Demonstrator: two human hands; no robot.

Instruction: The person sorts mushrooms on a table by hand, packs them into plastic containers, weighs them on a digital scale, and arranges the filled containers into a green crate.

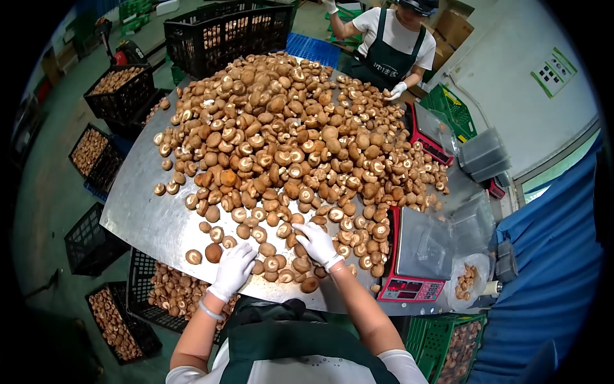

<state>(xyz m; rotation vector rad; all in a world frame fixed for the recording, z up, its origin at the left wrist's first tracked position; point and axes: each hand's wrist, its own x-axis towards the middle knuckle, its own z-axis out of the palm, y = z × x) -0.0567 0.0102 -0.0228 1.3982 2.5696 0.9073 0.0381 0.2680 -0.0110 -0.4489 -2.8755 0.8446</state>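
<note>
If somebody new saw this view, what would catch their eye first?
Probably the big heap of brown mushrooms spread across the metal table. Next, the white-gloved left hand and right hand at the heap's near edge. Then the bright red-framed scale to their right, and a co-worker beyond the heap, upper right.

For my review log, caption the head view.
White-gloved hands among mushrooms spread over a metal table, a red scale to the right.
</note>
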